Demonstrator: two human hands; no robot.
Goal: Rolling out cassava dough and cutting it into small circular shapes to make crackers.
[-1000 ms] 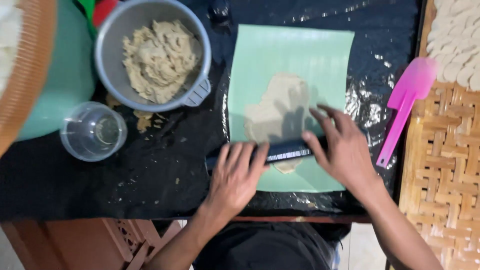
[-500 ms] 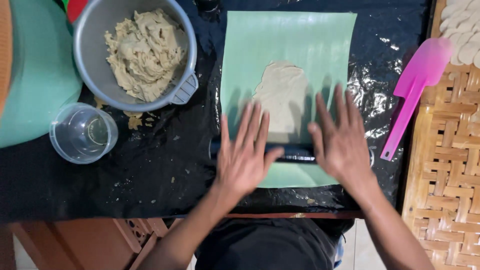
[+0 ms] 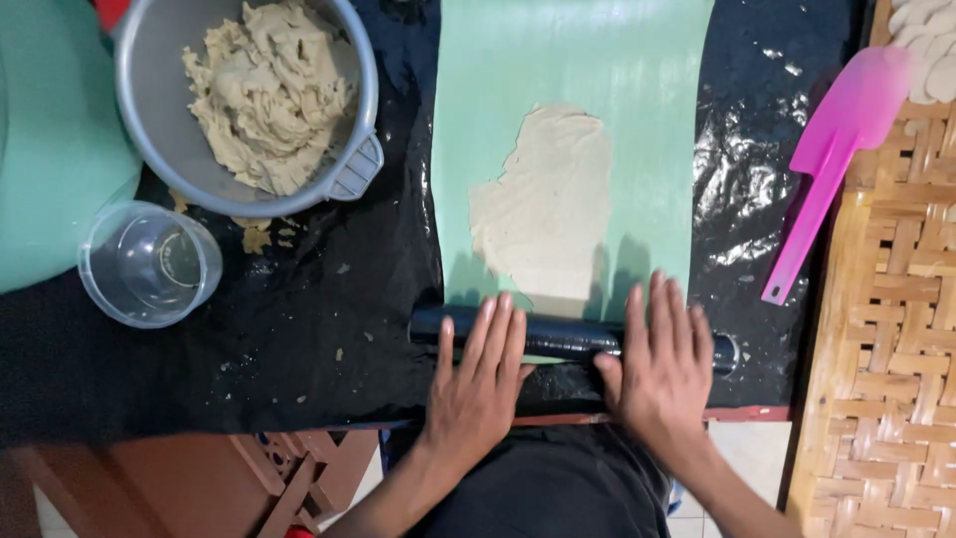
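A thin flat sheet of pale dough lies on a light green mat. At the mat's near edge a black rolling pin lies crosswise. My left hand rests flat on the pin's left part, fingers spread. My right hand presses flat on its right part. Both palms lie open on top of the pin, not curled around it.
A grey bowl of rough dough stands at the back left, beside a green lid. An empty clear plastic cup stands near it. A pink spatula lies at the right, by a woven tray. Black plastic covers the table.
Both hands and the rolling pin have moved back toward me, off the dough to the mat's near edge. The dough sheet now lies fully uncovered.
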